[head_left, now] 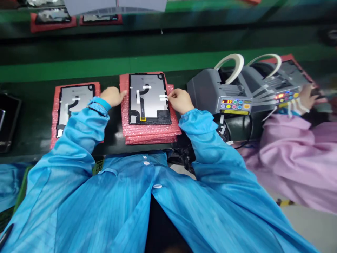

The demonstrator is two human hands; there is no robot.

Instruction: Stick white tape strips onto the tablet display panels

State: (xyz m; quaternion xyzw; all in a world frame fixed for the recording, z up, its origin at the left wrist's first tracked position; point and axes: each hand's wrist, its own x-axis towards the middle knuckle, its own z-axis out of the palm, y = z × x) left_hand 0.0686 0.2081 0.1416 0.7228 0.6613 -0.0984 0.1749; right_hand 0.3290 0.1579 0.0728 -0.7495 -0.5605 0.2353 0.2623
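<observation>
A tablet screen panel (pixel 154 102) with a silver back, black border and dark ribbon cable lies face-down on a stack of pink bubble-wrap bags (pixel 147 131). At its right edge my right hand (pixel 181 101) is closed in a pinch on the end of a white tape strip (pixel 163 99), one of two lying side by side there. More short white tape pieces stick to the panel. My left hand (pixel 112 96) rests at the stack's left side, thumb stretched out against the bags and other fingers loosely curled, holding nothing that I can see.
Left of me, a second panel (pixel 79 96) lies on pink bubble wrap, partly behind my left sleeve. Two grey tape dispensers (pixel 223 93) with white rolls stand to the right. A co-worker's hand (pixel 306 98), with tape strips on its fingers, is beside them. More panels sit on the far ledge.
</observation>
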